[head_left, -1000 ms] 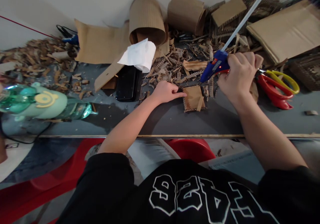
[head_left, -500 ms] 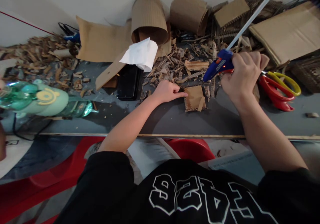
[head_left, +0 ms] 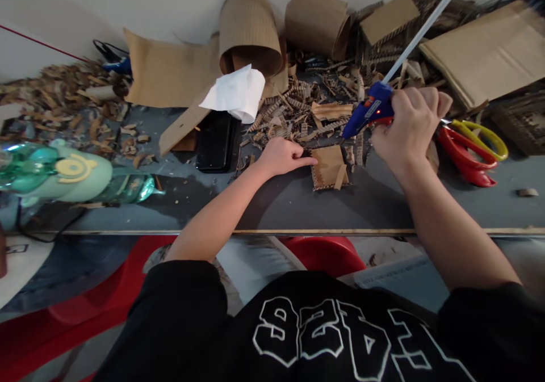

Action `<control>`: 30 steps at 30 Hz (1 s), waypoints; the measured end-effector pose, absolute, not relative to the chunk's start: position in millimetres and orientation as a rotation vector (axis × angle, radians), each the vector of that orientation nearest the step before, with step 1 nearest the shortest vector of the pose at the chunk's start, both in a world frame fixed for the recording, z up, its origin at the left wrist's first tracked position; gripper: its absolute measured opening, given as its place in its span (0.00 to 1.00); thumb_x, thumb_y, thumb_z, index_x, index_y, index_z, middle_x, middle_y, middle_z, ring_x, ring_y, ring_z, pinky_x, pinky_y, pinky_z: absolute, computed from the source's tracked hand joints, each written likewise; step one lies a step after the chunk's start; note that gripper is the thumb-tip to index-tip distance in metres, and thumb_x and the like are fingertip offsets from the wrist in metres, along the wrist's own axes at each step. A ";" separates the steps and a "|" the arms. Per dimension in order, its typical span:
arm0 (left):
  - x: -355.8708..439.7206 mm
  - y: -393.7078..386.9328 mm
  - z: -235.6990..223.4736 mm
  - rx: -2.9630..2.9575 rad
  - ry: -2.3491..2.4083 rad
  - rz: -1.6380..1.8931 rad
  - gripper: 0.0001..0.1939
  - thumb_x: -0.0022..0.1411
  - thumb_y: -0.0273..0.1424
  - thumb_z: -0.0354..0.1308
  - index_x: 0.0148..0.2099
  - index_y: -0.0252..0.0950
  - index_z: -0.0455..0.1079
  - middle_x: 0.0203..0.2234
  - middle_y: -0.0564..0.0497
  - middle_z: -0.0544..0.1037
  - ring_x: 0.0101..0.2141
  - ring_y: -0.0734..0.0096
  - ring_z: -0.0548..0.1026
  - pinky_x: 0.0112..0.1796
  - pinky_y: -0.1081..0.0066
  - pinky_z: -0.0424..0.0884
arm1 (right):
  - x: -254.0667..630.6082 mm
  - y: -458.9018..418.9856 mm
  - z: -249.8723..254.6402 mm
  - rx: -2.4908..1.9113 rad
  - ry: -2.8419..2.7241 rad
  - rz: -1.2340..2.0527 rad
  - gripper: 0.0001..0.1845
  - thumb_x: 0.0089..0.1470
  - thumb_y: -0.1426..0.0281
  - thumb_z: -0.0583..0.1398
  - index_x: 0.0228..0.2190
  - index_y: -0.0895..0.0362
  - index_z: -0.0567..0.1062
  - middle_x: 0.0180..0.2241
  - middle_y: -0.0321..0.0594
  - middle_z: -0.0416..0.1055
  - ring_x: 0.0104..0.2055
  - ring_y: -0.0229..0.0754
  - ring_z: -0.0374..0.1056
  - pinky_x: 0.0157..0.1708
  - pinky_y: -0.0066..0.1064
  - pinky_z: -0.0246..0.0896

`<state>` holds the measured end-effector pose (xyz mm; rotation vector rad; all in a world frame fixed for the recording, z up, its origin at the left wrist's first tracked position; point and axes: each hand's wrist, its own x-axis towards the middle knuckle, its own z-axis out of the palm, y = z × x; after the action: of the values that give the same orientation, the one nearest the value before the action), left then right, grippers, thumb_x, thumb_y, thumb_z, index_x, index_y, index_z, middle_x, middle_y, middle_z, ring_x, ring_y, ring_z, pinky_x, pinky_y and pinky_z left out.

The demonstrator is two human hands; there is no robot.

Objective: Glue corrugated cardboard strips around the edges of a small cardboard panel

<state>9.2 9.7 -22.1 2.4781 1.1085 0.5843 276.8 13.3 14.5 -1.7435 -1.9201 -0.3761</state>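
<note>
My right hand (head_left: pixel 409 126) is wrapped round a blue glue gun (head_left: pixel 366 112) with a long clear glue stick (head_left: pixel 426 27) rising from its back. The nozzle points down and left, just above a small square cardboard piece (head_left: pixel 328 167) on the grey table (head_left: pixel 298 206). My left hand (head_left: pixel 284 156) rests on the table with its fingers curled, the fingertips pressed against the left edge of that cardboard piece. A loose strip lies across the piece's right side.
Red and yellow scissors (head_left: pixel 468 143) lie right of my right hand. A black phone (head_left: pixel 215 142) under white tissue (head_left: pixel 236 93), cardboard rolls (head_left: pixel 249 30), sheets (head_left: pixel 489 50) and scraps (head_left: pixel 63 98) crowd the back. A green bottle (head_left: pixel 63 172) lies at the left.
My right hand and the glue gun have shifted only slightly. My left hand stays at the cardboard piece's edge.
</note>
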 end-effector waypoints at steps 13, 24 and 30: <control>10.3 10.1 -22.1 2.500 1.112 0.591 0.41 0.59 0.70 0.37 0.16 0.37 0.46 0.09 0.57 0.51 0.13 0.78 0.54 0.22 0.72 0.51 | 275.6 10.2 15.0 -1.749 -1.962 -0.430 0.13 0.42 0.73 0.56 0.35 0.56 0.70 0.39 0.46 0.71 0.49 0.55 0.63 0.51 0.46 0.54; 10.0 10.2 -22.3 2.505 1.104 0.615 0.41 0.59 0.69 0.39 0.16 0.37 0.46 0.09 0.57 0.51 0.13 0.79 0.53 0.21 0.73 0.50 | 275.7 9.6 19.3 -1.804 -1.781 -0.334 0.34 0.39 0.74 0.58 0.53 0.58 0.67 0.50 0.50 0.69 0.53 0.57 0.60 0.55 0.51 0.51; 10.1 9.7 -22.5 2.501 1.122 0.608 0.41 0.59 0.70 0.39 0.16 0.37 0.46 0.09 0.57 0.51 0.14 0.78 0.55 0.23 0.73 0.51 | 277.7 8.3 21.8 -1.902 -1.741 -0.041 0.42 0.53 0.69 0.58 0.65 0.57 0.49 0.63 0.59 0.59 0.62 0.63 0.56 0.58 0.57 0.48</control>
<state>10.1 9.7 -22.5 2.5013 1.1223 0.6075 277.7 8.3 21.8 -1.9015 -1.7407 -0.0412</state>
